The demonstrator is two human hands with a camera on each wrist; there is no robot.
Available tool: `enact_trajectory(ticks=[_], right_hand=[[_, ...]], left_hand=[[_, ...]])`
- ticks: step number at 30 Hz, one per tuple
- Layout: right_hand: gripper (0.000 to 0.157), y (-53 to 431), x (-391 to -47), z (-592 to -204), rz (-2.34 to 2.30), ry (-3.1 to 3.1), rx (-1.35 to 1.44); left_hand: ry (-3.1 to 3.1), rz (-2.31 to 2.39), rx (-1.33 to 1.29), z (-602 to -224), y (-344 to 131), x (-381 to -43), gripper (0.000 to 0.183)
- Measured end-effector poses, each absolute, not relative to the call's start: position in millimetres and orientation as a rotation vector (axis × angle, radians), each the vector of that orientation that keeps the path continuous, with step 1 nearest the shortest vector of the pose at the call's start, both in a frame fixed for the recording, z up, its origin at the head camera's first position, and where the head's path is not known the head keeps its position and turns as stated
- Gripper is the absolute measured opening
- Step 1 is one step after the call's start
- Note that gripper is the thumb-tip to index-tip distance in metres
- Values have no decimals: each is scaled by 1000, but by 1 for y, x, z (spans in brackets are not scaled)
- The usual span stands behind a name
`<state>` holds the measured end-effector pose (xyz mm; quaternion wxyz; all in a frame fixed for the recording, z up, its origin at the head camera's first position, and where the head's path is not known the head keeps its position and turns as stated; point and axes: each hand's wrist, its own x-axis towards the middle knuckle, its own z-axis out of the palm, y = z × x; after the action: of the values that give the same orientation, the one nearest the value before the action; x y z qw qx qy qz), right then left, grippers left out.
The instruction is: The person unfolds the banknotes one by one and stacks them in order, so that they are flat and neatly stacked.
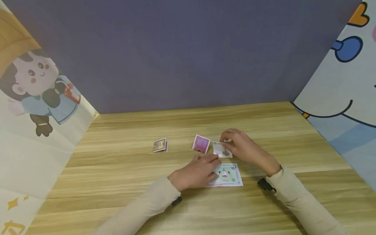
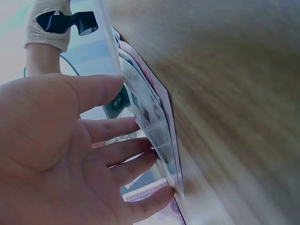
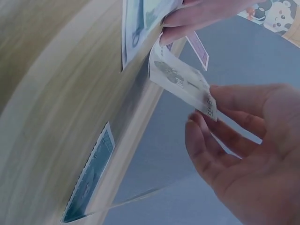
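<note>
My right hand (image 1: 243,148) pinches the far edge of a pale folded banknote (image 3: 180,79) between thumb and fingers. In the right wrist view this note slants up from the table, and the left fingertips touch its other end. My left hand (image 1: 195,173) rests with extended fingers over the left part of a small stack of banknotes (image 1: 233,176). A pale green note with a cartoon face lies on top of that stack, and a pink edge shows beneath it. Part of the stack is hidden under the left hand.
A purple folded note (image 1: 201,144) stands just left of the pale one. Farther left sits a brownish folded note (image 1: 160,145). A teal note (image 3: 89,176) lies on the wooden table (image 1: 117,182). A grey-blue panel (image 1: 188,58) rises behind, with cartoon-printed walls at both sides.
</note>
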<state>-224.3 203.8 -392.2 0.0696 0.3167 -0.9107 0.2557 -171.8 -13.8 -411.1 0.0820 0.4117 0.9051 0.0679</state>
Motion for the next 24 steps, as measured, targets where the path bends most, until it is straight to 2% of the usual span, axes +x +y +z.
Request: enact_trajectory(ticks=[8, 15, 21, 24], right_hand=[[10, 203, -223, -389, 802, -2777, 933], [10, 208, -214, -369, 805, -2744, 863], [10, 205, -198, -353, 888, -2652, 888], [11, 199, -190, -351, 927, -2582, 932]], left_hand=[[2708, 243, 1310, -409, -15, -175, 48], [2866, 630, 1451, -384, -23, -188, 34], [3073, 935, 1417, -369, -31, -194, 36], [3086, 990, 1457, -369, -31, -193, 32]])
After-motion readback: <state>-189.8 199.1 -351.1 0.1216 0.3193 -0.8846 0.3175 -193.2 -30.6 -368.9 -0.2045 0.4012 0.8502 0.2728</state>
